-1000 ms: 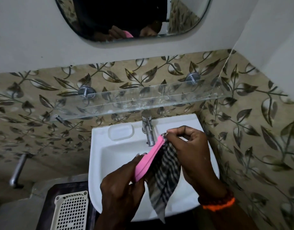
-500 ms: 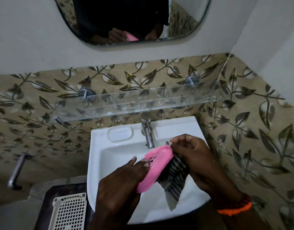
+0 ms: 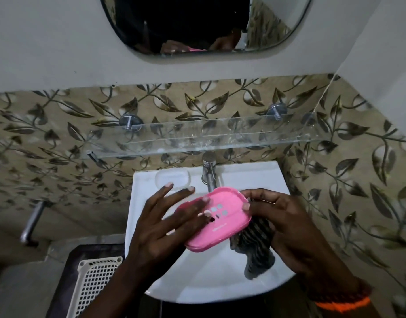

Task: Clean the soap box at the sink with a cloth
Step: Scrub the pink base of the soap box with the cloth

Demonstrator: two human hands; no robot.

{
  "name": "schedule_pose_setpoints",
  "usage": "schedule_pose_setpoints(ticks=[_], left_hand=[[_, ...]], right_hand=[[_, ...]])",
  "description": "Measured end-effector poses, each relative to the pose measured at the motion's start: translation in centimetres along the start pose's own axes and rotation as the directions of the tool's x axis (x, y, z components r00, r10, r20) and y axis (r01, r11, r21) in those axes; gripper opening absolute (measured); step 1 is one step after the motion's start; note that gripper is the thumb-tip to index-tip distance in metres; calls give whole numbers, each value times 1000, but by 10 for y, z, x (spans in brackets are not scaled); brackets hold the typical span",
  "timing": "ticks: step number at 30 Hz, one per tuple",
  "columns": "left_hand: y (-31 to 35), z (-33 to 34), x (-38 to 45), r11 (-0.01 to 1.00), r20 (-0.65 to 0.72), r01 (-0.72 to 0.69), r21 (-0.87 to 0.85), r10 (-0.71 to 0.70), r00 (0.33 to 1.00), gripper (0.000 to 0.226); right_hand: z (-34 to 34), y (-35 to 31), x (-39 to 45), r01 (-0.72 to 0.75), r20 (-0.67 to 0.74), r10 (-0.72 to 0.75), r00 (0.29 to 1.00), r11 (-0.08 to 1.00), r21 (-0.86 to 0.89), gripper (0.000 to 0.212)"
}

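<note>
Pink soap box (image 3: 214,220) is now turned flat over the sink (image 3: 220,283), pinched with the cloth (image 3: 257,251) by the right hand (image 3: 280,226); left hand (image 3: 165,223) is spread flat on it.

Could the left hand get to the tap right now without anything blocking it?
Probably yes. The left hand lies flat with straight fingers on the pink soap box, holding nothing, and the tap stands just behind the box, uncovered.
</note>
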State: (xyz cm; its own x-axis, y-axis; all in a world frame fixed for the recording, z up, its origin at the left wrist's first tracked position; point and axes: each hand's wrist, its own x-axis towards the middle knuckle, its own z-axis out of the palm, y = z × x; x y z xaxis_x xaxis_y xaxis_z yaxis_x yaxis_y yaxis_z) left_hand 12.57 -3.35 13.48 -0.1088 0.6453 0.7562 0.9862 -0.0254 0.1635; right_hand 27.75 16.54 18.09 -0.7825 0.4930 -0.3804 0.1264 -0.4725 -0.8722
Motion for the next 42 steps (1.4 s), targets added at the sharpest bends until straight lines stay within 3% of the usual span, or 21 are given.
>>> schedule_pose_setpoints(ticks=[2,3,4,5,7,9,11,14,16,18,20,23,25,28,31,33,34,35,37,39,42], left_hand=[[-2,4,-1,969,-27,235,-73,-238,971,43],[-1,8,-4,888,-11,424,-176,-432,902,61],[2,11,-5,722,69,594,-356,-613,787,83],[7,13,-6,476,216,674,-565,-703,678,104],[16,18,-11,36,465,614,-788,-620,632,127],[27,26,-8,-132,484,513,-848,-588,648,130],[39,32,3,-194,440,434,-880,-679,588,132],[45,33,29,-277,388,312,-909,-834,391,107],[39,30,39,-361,411,212,-908,-868,280,92],[29,27,41,-429,447,129,-894,-866,224,79],[23,28,42,-497,503,88,-863,-834,226,71],[22,31,38,-610,609,83,-788,-753,249,96],[21,31,37,-646,639,78,-759,-715,283,94],[21,31,35,-689,671,86,-720,-659,341,84],[23,32,36,-745,707,112,-657,-558,434,76],[24,31,39,-803,743,108,-586,-479,468,89],[24,30,40,-840,776,99,-533,-439,453,100],[25,29,40,-867,806,89,-490,-412,425,111],[25,29,37,-880,836,72,-470,-418,357,116],[24,32,33,-858,832,73,-509,-468,299,102],[22,38,28,-841,829,84,-534,-502,248,88]], right_hand=[[-1,1,0,-22,5,22,1000,1000,12,33],[-2,2,0,-30,13,30,999,999,38,34],[-3,2,0,-23,13,22,1000,998,65,35],[-2,3,1,-2,2,2,1000,996,85,35],[3,8,2,46,-17,-44,999,993,105,32],[11,15,2,95,-24,-93,995,992,86,26],[19,23,1,123,-26,-123,992,992,3,25],[29,30,-1,131,-32,-137,990,979,-154,28],[31,30,-2,139,-58,-155,986,968,-209,34],[30,25,-5,136,-99,-160,982,967,-217,40],[27,13,-9,159,-131,-187,974,967,-198,40],[30,-11,-19,199,-50,-203,978,978,-70,33],[35,-24,-24,230,-11,-230,973,973,13,33],[45,-32,-27,389,17,-392,920,917,94,34],[63,-21,-20,521,141,-511,848,852,-51,35],[69,-3,-13,620,278,-554,785,687,-379,35],[68,7,-8,678,380,-578,722,481,-555,34],[63,15,-2,723,495,-579,648,262,-639,34],[52,24,9,743,626,-513,587,35,-668,40],[50,30,16,695,605,-525,599,-35,-719,46],[58,44,20,610,426,-655,624,66,-790,47]])
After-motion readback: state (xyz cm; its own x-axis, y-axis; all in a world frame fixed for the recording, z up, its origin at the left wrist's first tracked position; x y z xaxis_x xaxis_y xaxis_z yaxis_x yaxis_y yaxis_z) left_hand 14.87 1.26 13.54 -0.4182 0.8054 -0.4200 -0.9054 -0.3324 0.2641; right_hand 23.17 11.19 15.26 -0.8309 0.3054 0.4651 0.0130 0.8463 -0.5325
